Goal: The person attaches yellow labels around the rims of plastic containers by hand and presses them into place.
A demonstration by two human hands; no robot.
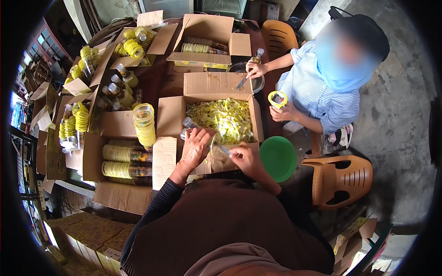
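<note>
Left hand (pixel 196 147) steadies a clear cup (pixel 215 140), seemingly for the right hand (pixel 247 159), gripping a knife (pixel 224 150); box (pixel 202 85) of yellow scraps (pixel 225 118) at twelve o'clock.

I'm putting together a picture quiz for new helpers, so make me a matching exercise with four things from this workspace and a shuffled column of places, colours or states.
Column one
1. Yellow scraps
2. Round basin
3. Small knife
4. Wearer's right hand

Column two
A. In a co-worker's hand
B. Gripping a slim tool
C. Heaped inside an open cardboard box
D. Green

Right pairs: 1-C, 2-D, 3-A, 4-B
</note>
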